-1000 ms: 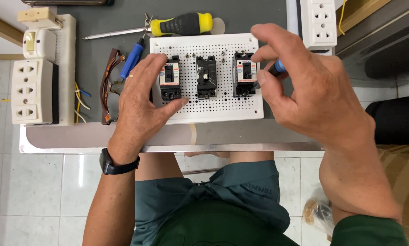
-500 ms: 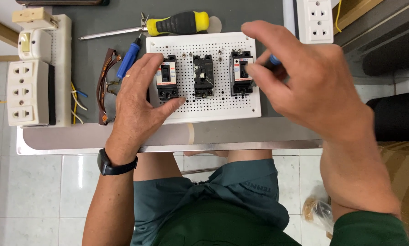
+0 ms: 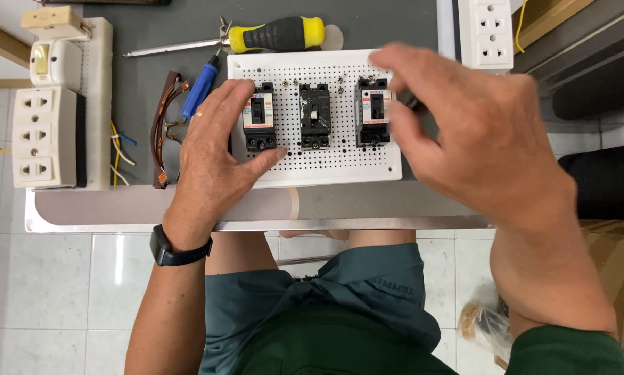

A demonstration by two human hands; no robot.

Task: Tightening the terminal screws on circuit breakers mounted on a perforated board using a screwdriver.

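While I'm looking straight down from the head cam, the bench is a dark grey table top [image 3: 152, 35] with a pale metal edge running along the near side, and below it the floor is white tile [image 3: 69, 305].

My left hand [image 3: 211, 156] lies flat with the fingers spread, resting on the left end of the white perforated board [image 3: 326, 163], fingertips right by the left breaker [image 3: 258, 117]. Two more black breakers sit on the same board, the middle one [image 3: 315, 117] and the right one [image 3: 373, 111], all three upright in a row near the board's top half. The board itself sits in the middle of the table, just behind the near edge.

My right hand [image 3: 479, 139] hovers over the board's right end, fingers curled in next to the right breaker. It looks like thumb and fingers are pinching something small and dark there, but it's blurry and I can't tell what.

Around it: a yellow and black screwdriver [image 3: 256, 36] lies across the back of the table just past the board, a blue-handled tool [image 3: 201, 87] is beside my left hand, folded brown glasses [image 3: 165, 128] are left of that, and a cream socket strip [image 3: 48, 118] takes the far left. Another white socket block [image 3: 489, 31] is at the top right.
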